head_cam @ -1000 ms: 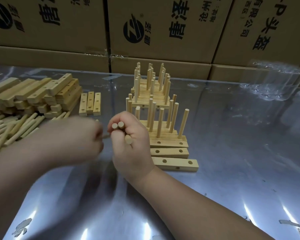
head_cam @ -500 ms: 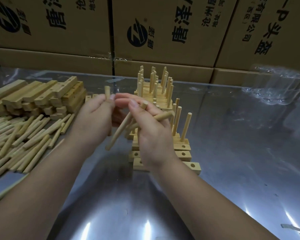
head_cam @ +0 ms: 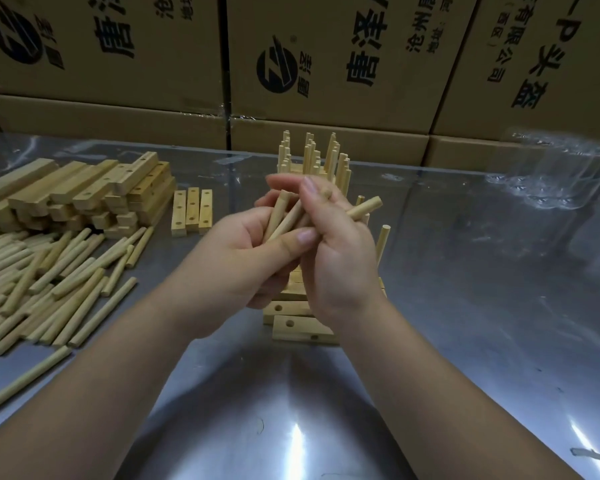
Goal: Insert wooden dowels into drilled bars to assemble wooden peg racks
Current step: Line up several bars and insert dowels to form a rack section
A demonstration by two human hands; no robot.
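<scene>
Left hand and right hand together gripped several pale round wooden dowels above drilled pale wooden bars at twelve o'clock; singling out one and holding it upright should ease insertion.

Light comes from above, moderate and warm, slightly dim overall. The steel table mirrors it, with hard white glare spots along the bottom of the frame and a dark shadow wedge in the lower centre. Centre is sharp, held dowels crisp. Wide-angle bend: cardboard boxes lean outward at the top corners. The clear plastic item upper right is smeared and low contrast.
</scene>
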